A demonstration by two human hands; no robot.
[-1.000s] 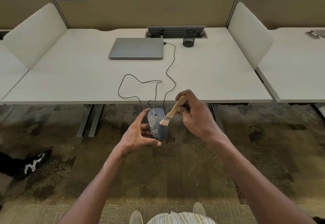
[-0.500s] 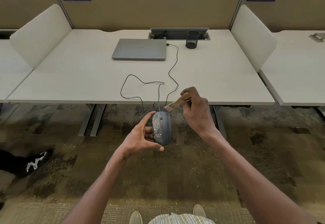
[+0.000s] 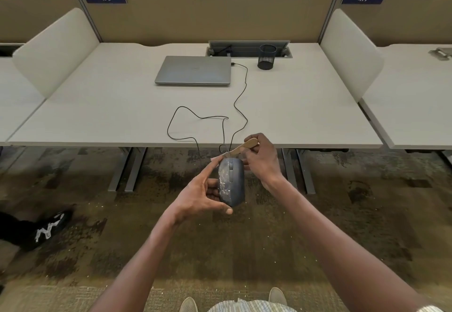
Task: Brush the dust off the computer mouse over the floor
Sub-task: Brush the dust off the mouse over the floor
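Observation:
A dark blue-grey computer mouse [image 3: 233,180] with white dust along its left side is held over the carpet, just in front of the desk edge. My left hand [image 3: 200,194] grips it from the left, thumb under its near end, forefinger stretched along its far end. My right hand [image 3: 263,158] holds a small wooden-handled brush [image 3: 244,147] at the mouse's far end; the bristles lie behind the mouse's tip and barely show. The mouse's black cable [image 3: 241,96] loops over the desk to a shut grey laptop [image 3: 194,70].
The pale desk [image 3: 97,106] has side screens and a back panel. A black mesh pen cup [image 3: 267,60] stands by the cable tray. Desk legs [image 3: 129,169] stand under the front edge. Another person's black shoe [image 3: 46,228] rests on the carpet at left. My own shoes [image 3: 277,297] show below.
The brush has swept from the mouse's top right side up to its far end. Both hands and the mouse have shifted slightly, and the handle now lies flatter.

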